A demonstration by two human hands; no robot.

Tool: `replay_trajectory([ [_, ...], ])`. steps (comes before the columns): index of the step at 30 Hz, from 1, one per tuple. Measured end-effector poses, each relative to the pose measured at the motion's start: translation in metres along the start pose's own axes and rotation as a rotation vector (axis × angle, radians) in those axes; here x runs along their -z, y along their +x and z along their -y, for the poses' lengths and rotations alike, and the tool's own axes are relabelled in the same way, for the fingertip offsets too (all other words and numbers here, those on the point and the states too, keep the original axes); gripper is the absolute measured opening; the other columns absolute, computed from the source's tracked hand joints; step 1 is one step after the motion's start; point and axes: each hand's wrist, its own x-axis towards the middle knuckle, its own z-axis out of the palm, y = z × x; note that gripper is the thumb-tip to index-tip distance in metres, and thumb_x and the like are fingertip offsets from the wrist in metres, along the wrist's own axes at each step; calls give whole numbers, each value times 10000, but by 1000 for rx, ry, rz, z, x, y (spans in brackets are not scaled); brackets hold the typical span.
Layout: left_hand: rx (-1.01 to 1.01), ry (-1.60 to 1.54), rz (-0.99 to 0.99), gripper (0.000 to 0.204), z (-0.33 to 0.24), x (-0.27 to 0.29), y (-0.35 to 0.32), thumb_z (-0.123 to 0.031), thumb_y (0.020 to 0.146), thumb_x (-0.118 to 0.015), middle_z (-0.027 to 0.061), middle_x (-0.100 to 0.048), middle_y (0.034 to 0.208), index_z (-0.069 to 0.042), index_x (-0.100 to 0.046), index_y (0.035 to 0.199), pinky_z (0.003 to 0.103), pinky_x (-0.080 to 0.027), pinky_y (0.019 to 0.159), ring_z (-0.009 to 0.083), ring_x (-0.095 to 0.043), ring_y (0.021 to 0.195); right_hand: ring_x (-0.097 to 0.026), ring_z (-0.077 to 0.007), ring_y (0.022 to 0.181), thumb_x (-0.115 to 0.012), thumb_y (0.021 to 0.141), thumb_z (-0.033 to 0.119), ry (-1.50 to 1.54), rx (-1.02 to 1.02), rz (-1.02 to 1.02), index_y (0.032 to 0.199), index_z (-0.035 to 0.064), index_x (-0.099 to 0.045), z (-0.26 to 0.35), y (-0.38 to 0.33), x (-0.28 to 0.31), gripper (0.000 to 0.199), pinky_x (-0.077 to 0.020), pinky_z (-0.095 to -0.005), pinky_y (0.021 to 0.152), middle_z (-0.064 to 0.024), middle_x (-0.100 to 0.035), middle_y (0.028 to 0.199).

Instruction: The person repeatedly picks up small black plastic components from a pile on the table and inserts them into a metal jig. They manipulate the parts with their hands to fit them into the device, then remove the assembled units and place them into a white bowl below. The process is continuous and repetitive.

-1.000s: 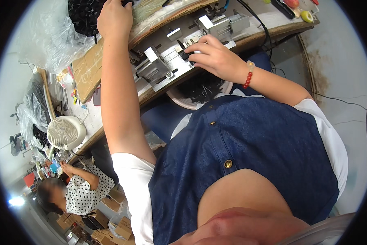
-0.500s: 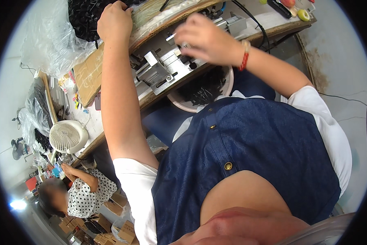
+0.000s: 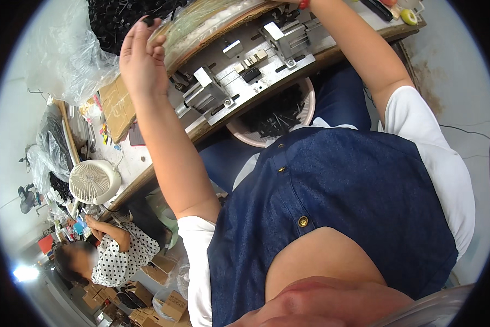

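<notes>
My left hand [image 3: 144, 62] is raised beside a heap of small black parts [image 3: 128, 27] at the far left of the bench. A small black plastic part [image 3: 148, 20] sits pinched at its fingertips. Of my right hand [image 3: 291, 1] only a sliver shows at the top edge, near the red bracelet; its fingers are cut off. Between my arms stands a metal fixture [image 3: 245, 90] with a clamp block [image 3: 208, 94] on the left and another clamp block [image 3: 284, 44] on the right. A black piece [image 3: 251, 74] rests at the fixture's middle.
Under the bench edge, a pink basket [image 3: 312, 103] holds several black parts. Clear plastic bags [image 3: 59, 52] and cardboard [image 3: 117, 109] lie at the left. A white fan [image 3: 95, 181] stands farther along the bench. A co-worker in a dotted top [image 3: 122, 256] sits at the lower left.
My left hand has lifted and turned away from the heap, a black part now in its fingertips. My right hand has moved up and away from the fixture, almost out of view.
</notes>
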Motion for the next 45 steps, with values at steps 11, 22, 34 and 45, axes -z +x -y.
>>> replay_trajectory([
  [11, -133, -80, 31, 251, -9, 5, -29, -135, 1034, -636, 167, -734, 1131, 0, -651, 1246, 173, -532, 626, 134, -711, 773, -676, -227, 934, -705, 955, 134, 363, -120, 11, 1136, 72, -721, 108, -129, -32, 192, -556, -346, 838, -61, -722, 1070],
  [22, -173, 27, 65, 261, -4, -9, -55, -113, 1041, -618, 169, -736, 1122, 9, -637, 1271, 168, -498, 602, 109, -693, 733, -573, -279, 1082, -768, 811, 78, -127, 66, 9, 1097, 24, -711, 104, -148, -79, 297, -541, -357, 917, -78, -664, 1239],
  [34, -41, 182, 89, 292, 9, -8, -118, -55, 1018, -620, 183, -715, 1123, 32, -605, 1297, 205, -501, 629, 90, -610, 688, -555, -298, 1073, -785, 856, 240, -125, 98, -129, 1069, 71, -682, 86, -101, -39, 291, -489, -409, 976, -71, -645, 1131],
  [45, -201, 678, 254, 246, 51, -35, -163, 29, 875, -768, 80, -702, 1001, -15, -757, 1117, 202, -486, 632, 69, -655, 702, -597, -353, 1013, -734, 880, 279, -481, -62, 2, 883, 80, -742, -60, 60, -47, 199, -509, -466, 887, -128, -656, 994],
])
